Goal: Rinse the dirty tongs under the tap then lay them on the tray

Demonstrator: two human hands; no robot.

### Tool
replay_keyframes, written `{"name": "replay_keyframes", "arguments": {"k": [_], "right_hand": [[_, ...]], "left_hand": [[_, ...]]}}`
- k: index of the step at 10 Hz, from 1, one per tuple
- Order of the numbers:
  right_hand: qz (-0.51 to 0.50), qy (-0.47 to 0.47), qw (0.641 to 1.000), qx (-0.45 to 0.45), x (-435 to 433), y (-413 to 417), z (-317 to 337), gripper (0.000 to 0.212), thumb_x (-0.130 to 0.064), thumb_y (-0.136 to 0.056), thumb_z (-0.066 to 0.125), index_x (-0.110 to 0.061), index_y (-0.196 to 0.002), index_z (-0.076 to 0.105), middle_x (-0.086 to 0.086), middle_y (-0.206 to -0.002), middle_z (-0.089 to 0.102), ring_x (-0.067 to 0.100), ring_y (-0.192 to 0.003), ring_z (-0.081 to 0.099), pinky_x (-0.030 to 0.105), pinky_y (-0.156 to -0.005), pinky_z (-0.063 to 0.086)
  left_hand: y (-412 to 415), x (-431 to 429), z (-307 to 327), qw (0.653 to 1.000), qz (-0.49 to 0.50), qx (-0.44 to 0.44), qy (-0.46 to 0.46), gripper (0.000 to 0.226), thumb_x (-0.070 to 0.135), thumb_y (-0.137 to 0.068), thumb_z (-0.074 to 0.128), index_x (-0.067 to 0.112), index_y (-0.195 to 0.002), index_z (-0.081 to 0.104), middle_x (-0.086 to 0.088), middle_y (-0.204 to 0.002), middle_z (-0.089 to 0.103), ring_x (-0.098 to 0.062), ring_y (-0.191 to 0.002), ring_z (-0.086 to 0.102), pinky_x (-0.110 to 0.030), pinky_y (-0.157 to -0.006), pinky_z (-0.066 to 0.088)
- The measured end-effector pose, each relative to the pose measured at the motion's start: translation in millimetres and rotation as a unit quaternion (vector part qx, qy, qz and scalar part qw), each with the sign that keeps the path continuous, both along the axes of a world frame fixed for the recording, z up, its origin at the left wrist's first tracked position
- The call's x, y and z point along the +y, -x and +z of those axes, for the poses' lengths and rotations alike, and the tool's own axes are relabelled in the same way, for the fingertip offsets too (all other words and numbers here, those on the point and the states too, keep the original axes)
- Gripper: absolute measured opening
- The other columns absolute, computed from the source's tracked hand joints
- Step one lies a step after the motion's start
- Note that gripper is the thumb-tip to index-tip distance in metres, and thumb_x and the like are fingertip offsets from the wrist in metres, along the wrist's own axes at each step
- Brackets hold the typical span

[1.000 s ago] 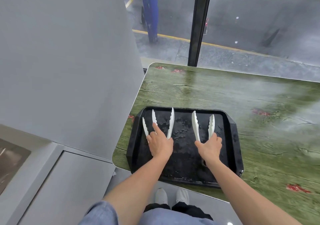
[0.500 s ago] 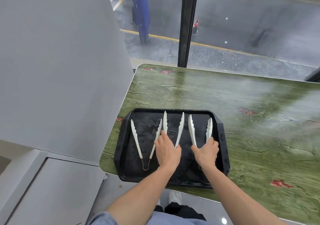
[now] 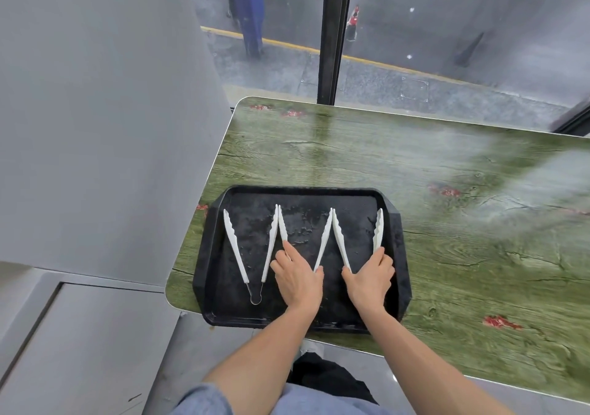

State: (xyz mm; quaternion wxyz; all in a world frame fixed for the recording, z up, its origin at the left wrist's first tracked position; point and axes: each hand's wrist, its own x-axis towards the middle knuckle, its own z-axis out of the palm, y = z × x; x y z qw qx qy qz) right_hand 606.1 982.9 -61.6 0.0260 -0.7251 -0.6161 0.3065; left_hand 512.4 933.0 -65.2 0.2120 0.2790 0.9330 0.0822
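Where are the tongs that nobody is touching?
In the head view, the free tongs lie on the left side of the black tray, spread in a V, just left of the left hand.

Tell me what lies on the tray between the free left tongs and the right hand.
In the head view: the left hand on the middle tongs.

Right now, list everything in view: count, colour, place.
tongs: three, white, side by side on the tray; left pair lies free, middle pair under the left hand, right pair under the right hand
tray: one, black, wet, near left corner of the table
table: one, green wood-grain, by the window
wall: grey, left
hands: left hand and right hand, resting on tongs
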Motion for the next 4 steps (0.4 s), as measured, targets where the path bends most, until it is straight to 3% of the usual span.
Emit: {"name": "replay_keyframes", "arguments": {"k": [1,2,3,4], "right_hand": [[0.005,0.007,1.000,-0.010,1.2,1.7,-1.5,0.098,-0.035,-0.081,0.069,0.000,-0.148,0.008,0.019,-0.145,0.028,0.034,-0.131,0.030,0.042,-0.102,0.036],[0.008,0.015,0.999,-0.027,3.2,0.1,4.1,0.097,-0.044,-0.081,0.067,-0.003,-0.148,0.010,0.017,-0.144,0.029,0.033,-0.131,0.030,0.044,-0.101,0.035],[0.019,-0.039,0.999,-0.032,12.3,1.6,13.9,0.073,-0.048,-0.085,0.056,-0.007,-0.141,0.029,0.015,-0.139,0.036,0.032,-0.126,0.034,0.045,-0.099,0.035],[0.084,-0.102,0.991,-0.015,29.5,12.1,32.3,0.053,-0.042,-0.090,0.047,-0.011,-0.132,0.045,0.011,-0.136,0.043,0.028,-0.124,0.038,0.044,-0.097,0.034]], "left_hand": [[1.4,-0.8,-0.6,1.000,-0.009,0.006,0.009,0.100,0.055,-0.078,0.066,0.004,-0.147,0.014,-0.011,-0.126,0.043,-0.023,-0.109,0.042,-0.029,-0.095,0.040],[5.6,-5.7,6.7,0.999,-0.027,0.022,0.005,0.091,0.062,-0.081,0.056,0.008,-0.145,0.022,-0.009,-0.126,0.044,-0.023,-0.111,0.042,-0.030,-0.094,0.041],[21.8,-1.2,19.2,0.997,-0.039,0.044,-0.050,0.053,0.054,-0.092,0.041,0.016,-0.128,0.048,-0.004,-0.123,0.051,-0.022,-0.110,0.045,-0.034,-0.091,0.042],[46.8,19.3,40.4,0.991,-0.086,0.027,-0.097,0.031,0.037,-0.095,0.040,0.016,-0.097,0.062,-0.002,-0.105,0.061,-0.020,-0.098,0.055,-0.035,-0.081,0.047]]}}
